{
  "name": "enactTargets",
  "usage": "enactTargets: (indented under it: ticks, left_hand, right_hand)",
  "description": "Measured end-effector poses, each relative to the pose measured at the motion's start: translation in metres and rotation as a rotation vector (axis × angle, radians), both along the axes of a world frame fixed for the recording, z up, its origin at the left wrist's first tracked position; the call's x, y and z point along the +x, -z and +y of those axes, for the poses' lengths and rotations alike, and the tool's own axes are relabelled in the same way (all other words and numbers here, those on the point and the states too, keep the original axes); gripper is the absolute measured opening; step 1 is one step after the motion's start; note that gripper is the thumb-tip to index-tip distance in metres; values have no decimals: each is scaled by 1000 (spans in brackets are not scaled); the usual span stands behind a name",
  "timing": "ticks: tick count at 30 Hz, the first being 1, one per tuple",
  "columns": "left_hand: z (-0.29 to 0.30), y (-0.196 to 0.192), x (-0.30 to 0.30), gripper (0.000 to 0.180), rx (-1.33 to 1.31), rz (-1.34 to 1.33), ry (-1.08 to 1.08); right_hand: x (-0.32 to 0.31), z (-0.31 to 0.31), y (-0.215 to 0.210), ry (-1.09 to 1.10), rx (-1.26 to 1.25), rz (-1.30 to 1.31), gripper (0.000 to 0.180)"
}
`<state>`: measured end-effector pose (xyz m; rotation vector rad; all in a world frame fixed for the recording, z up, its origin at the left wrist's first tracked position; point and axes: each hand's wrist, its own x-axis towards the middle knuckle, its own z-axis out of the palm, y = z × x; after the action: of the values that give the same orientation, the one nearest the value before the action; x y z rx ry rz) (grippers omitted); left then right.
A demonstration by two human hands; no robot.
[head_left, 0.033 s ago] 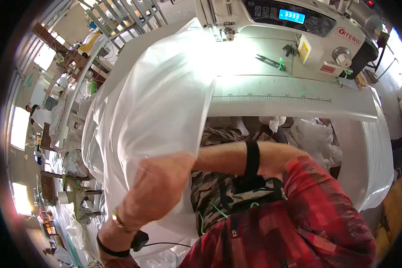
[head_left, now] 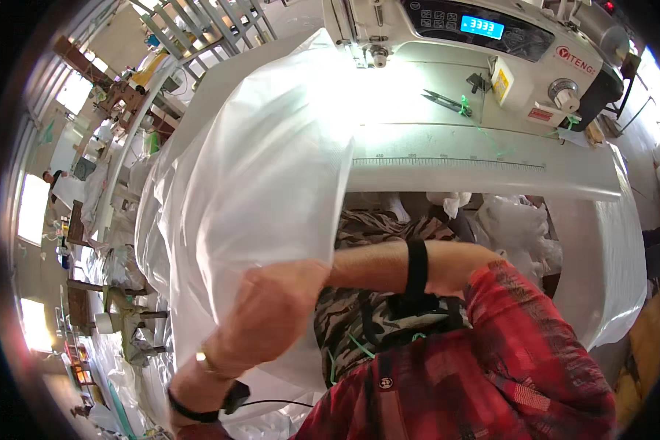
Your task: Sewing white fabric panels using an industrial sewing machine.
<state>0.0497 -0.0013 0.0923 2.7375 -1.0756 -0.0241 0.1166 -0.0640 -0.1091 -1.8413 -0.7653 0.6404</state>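
Note:
A white translucent sheet (head_left: 264, 176) runs from under the sewing machine's needle area (head_left: 378, 55) down over the table's left side. At the sheet's lower right part, my left hand (head_left: 260, 319) and my right hand (head_left: 301, 275) come together, both smeared by motion. My right forearm crosses leftward in front of my body, a black band round it. A gold-coloured band and a black strap circle my left wrist. Fingers of both hands are blurred and overlap, so their hold on the sheet cannot be made out.
Black thread snips (head_left: 447, 101) with green thread lie on the bed of the sewing machine (head_left: 484, 37). A ruler strip (head_left: 447, 162) runs along the table's front. White plastic bags (head_left: 513, 227) sit below the table. More white sheeting (head_left: 594, 257) hangs at the right.
Both my hands have shifted slightly rightward and down. The machine sits a little further right in the picture. The sheet keeps much the same drape.

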Motion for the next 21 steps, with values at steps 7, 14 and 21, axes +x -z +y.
enactTargets:
  ticks: [7, 14, 21]
  left_hand:
    - [-2, 136, -33, 26, -81, -85, -299]
    - [-21, 172, -41, 15, -710, 68, -589]
    - [-26, 141, -47, 29, -1150, 443, -825]
  right_hand:
    - [11, -98, -14, -294, -233, -255, 34]
    - [46, -133, -90, -109, 88, -1087, 15]
    - [57, -126, -94, -164, 81, -960, 13]
